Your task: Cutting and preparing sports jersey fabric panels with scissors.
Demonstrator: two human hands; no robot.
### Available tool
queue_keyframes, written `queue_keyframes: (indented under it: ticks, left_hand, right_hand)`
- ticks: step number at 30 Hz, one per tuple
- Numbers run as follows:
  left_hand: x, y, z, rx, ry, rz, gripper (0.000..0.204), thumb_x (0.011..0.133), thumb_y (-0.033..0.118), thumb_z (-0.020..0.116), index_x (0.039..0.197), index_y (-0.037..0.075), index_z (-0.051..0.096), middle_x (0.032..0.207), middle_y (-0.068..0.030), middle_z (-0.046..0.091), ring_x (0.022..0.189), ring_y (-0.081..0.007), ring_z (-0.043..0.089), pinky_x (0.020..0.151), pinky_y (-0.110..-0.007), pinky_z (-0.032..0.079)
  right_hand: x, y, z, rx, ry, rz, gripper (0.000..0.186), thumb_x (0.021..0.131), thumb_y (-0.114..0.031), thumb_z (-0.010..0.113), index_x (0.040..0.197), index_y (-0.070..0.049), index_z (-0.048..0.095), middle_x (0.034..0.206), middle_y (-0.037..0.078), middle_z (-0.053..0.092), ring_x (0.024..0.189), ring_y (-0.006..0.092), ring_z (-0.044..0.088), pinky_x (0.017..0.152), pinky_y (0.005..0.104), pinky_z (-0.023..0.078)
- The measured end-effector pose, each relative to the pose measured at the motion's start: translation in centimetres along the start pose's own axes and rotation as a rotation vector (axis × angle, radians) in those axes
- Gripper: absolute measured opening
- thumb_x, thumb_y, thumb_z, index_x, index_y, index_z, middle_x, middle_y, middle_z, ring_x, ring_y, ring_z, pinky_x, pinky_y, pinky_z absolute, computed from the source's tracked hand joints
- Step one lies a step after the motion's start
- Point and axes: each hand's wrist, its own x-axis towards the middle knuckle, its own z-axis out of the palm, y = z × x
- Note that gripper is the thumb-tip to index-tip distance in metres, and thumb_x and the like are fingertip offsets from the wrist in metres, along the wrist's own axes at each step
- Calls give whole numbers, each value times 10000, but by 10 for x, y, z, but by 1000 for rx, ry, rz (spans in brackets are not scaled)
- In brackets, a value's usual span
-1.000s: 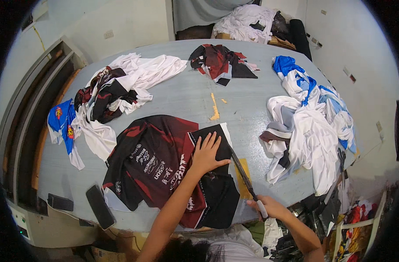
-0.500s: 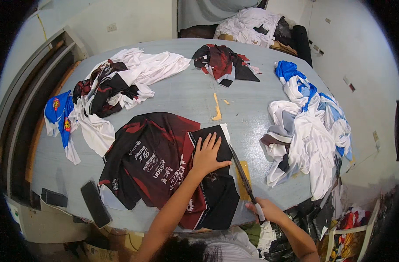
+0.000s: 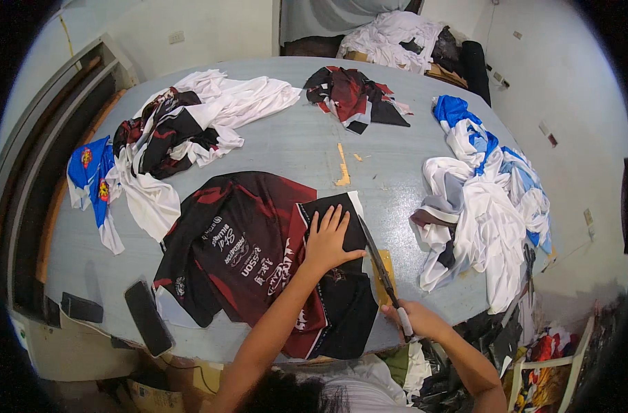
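A black and dark red printed jersey piece (image 3: 238,241) lies spread on the table in front of me. My left hand (image 3: 328,241) rests flat with fingers spread on the black panel (image 3: 345,296) at its right side. My right hand (image 3: 418,321) grips the handles of long scissors (image 3: 381,270). Their blades point up and away from me, with the tips by the panel's right edge, close to a thin white margin (image 3: 356,204). From this view I cannot tell whether cloth lies between the blades.
White and dark cloth pieces (image 3: 224,113) are heaped at the far left, red and black scraps (image 3: 355,103) at the back. White and blue cloth (image 3: 489,220) lies at the right. A phone (image 3: 148,318) sits near the front left edge; another pair of scissors (image 3: 529,265) lies by the right edge.
My right hand and the scissors have shifted slightly up and away from me along the panel's right edge. My left hand stays flat on the cloth.
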Motion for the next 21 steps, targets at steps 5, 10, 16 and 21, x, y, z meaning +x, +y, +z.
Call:
queue_keyframes:
  ticks: [5, 10, 16, 21]
  left_hand:
    - [0, 0, 1, 2, -20, 0, 995, 611, 724, 565, 1304, 25, 418, 1397, -163, 335, 1318, -275, 269, 1073, -497, 133]
    - [0, -1, 2, 9, -14, 7, 1011, 624, 747, 546, 1311, 18, 404, 1394, -168, 330, 1319, -287, 252, 1072, -504, 126]
    - [0, -2, 2, 0, -24, 13, 999, 631, 737, 546, 1303, 10, 409, 1391, -176, 327, 1316, -295, 256, 1070, -507, 132]
    - [0, -2, 2, -21, -24, 5, 1013, 613, 741, 560, 1304, 15, 409, 1396, -178, 322, 1321, -292, 250, 1070, -507, 126]
  right_hand:
    - [2, -2, -3, 39, -47, 11, 612, 879, -540, 433, 925, 57, 561, 690, 191, 599, 621, 303, 606, 599, 382, 469]
    - [16, -6, -12, 161, -143, 85, 595, 884, -528, 433, 882, 53, 557, 624, 161, 580, 560, 259, 598, 555, 366, 466]
    - [27, -9, -4, -9, 20, -22, 638, 886, -562, 379, 773, 35, 571, 556, 141, 571, 523, 256, 610, 494, 353, 460]
    - [38, -11, -15, 11, -105, 24, 659, 884, -569, 363, 682, 20, 579, 557, 150, 577, 542, 273, 615, 518, 381, 457]
